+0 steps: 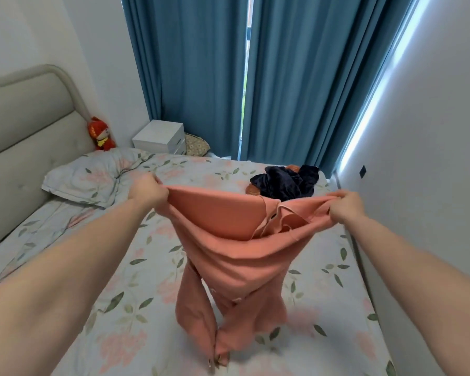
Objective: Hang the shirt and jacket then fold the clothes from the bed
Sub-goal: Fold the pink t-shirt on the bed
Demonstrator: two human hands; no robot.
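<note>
I hold a salmon-pink garment up over the bed. My left hand grips its top edge on the left, my right hand grips the top edge on the right. The cloth sags between them and its lower ends hang down to the floral sheet. A crumpled dark navy garment lies at the far right of the bed, with a bit of orange cloth under it.
A floral pillow lies by the padded headboard, with a red plush toy behind it. A white nightstand stands beyond the bed. Blue curtains cover the window. A white wall runs along the bed's right side.
</note>
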